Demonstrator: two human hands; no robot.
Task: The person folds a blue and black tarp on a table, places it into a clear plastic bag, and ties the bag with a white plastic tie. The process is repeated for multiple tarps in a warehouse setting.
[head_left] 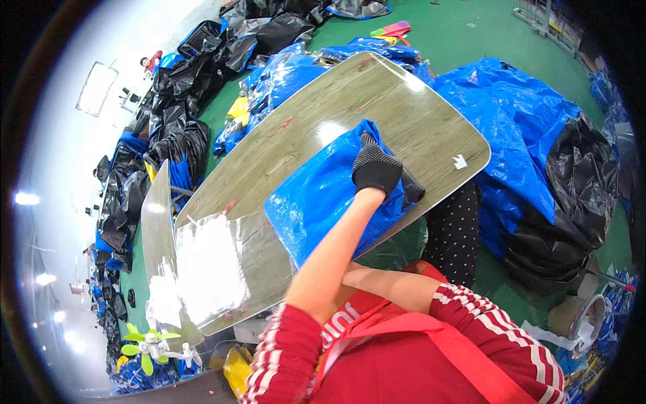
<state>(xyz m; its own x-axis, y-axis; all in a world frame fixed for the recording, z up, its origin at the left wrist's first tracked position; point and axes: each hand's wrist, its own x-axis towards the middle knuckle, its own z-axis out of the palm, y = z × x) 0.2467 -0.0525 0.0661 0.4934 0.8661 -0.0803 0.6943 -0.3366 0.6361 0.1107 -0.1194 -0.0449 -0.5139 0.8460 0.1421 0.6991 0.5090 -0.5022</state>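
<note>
**Head view: a gloved hand presses blue sheeting on a grey table**

Head view looks down on a long grey table [316, 114] with rounded corners and a glossy top that throws back glare near its lower left end. On its right half lies a folded piece of blue plastic sheeting [323, 195], spread from the middle of the table toward the near edge. The left hand [375, 168], in a black knit glove with pale dots, rests on top of the sheeting near its right side, fingers curled down onto the material; it presses or pinches the fabric, though whether it truly grips a fold cannot be told. The bare left forearm runs up from a red sleeve with white stripes [282, 350].

The right hand is hidden: the right forearm [393, 286] crosses low in front of the body and passes under the left arm, so whether that hand is open or closed cannot be told. A small dark object [412, 188] sits just beside the gloved hand at the table's near edge, touching the sheeting.

To the right of the table, large heaps of blue sheeting [518, 114] and black plastic bags [579, 195] lie on the green floor [471, 34]. More black and blue bundles [182, 87] line the far left. A small yellow-green fan [145, 343] stands at the lower left.
</note>
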